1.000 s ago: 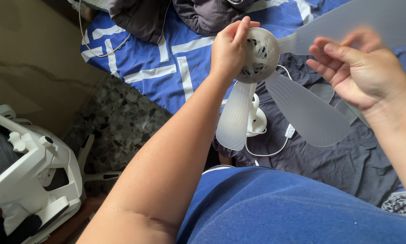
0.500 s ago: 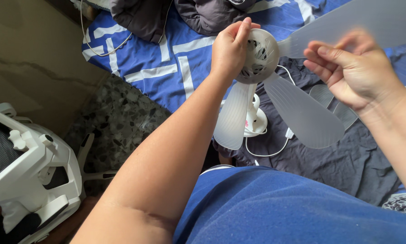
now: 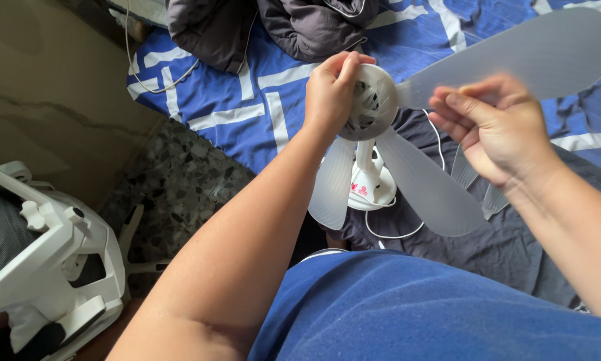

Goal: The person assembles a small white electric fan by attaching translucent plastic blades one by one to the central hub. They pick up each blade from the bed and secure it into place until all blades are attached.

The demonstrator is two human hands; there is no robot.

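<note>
you get soft, even daylight with no glare. your right hand (image 3: 497, 130) and the upper fan blade (image 3: 514, 53) are smeared by motion blur; your left hand (image 3: 328, 93) on the fan hub (image 3: 370, 100) stays sharp. shadow darkens the speckled floor (image 3: 173, 180) beneath your forearm.

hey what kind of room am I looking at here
Most likely a bedroom in a home. A bed sheet in blue with white lines is spread out, dark clothes are piled on it, and a white chair base stands on the speckled stone floor beside it.
</note>
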